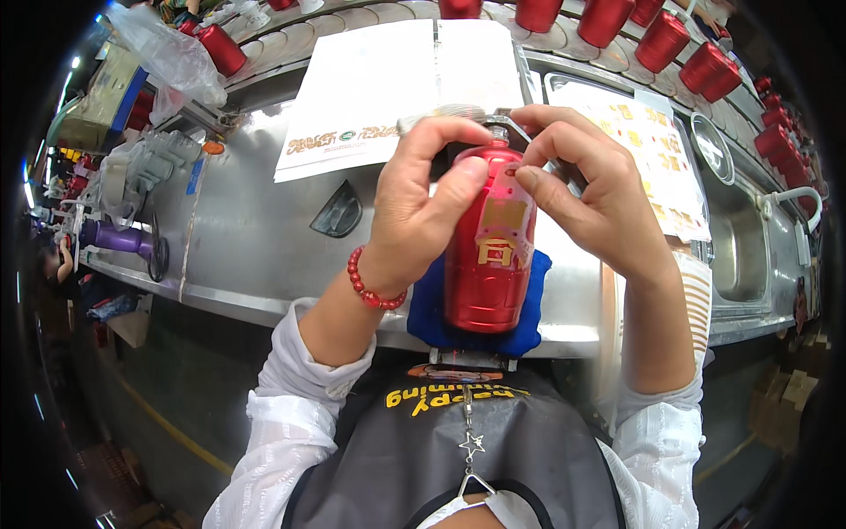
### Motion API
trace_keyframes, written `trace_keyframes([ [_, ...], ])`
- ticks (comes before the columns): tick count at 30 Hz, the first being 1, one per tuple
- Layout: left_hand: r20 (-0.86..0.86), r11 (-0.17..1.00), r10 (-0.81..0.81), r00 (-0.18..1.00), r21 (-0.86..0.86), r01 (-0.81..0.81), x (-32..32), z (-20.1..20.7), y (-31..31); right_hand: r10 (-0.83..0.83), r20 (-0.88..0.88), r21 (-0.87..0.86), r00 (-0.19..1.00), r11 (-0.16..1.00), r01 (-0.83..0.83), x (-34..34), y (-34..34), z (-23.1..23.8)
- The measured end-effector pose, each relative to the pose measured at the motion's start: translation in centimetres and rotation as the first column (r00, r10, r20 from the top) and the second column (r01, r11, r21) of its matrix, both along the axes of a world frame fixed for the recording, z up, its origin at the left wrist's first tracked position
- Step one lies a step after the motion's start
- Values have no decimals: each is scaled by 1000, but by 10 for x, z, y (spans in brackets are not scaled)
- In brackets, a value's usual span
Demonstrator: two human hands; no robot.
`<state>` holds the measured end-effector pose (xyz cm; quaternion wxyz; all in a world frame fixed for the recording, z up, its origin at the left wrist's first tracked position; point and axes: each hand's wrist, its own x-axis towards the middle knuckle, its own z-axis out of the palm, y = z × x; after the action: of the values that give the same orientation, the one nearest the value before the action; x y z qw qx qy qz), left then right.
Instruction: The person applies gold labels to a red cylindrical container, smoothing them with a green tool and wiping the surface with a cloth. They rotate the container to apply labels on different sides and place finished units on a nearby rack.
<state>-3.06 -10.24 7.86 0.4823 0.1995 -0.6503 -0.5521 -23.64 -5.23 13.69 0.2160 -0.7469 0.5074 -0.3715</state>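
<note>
A glossy red bottle [480,291] with a narrow clear neck lies tilted on a folded blue cloth [425,313] in front of me. My left hand [427,194] holds it near the shoulder, thumb pressed on the front and index finger curled by the neck. Along the bottle's right side runs a thin see-through decal [506,213] with gold printing. My right hand [590,181] is closed, its thumb and fingertips pinching the decal's upper end. Behind the bottle neck, a metal holder is partly hidden by my hands.
White printed sheets [370,88] lie beyond my hands, and a decal sheet [630,132] sits at the right. A dark scraper [337,210] rests on the steel bench [256,238]. At the right is a sink [738,256]. Several red bottles [663,42] stand on a conveyor [352,19] behind.
</note>
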Motion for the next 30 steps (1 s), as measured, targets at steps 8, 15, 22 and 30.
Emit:
trace_keyframes([
  [8,5,986,146,989,78,-146,-3,-36,25,-55,21,-13,998,998,56,1,-13,-25],
  [15,52,981,155,987,112,-160,-9,-46,26,-78,-2,28,997,997,78,1,-16,-30],
  [22,58,973,141,988,178,-149,-8,-49,25,-120,2,-44,993,992,120,0,-17,-32],
  [30,136,985,116,984,112,-132,-4,-47,7,-152,-180,-279,972,955,98,10,33,-50],
])
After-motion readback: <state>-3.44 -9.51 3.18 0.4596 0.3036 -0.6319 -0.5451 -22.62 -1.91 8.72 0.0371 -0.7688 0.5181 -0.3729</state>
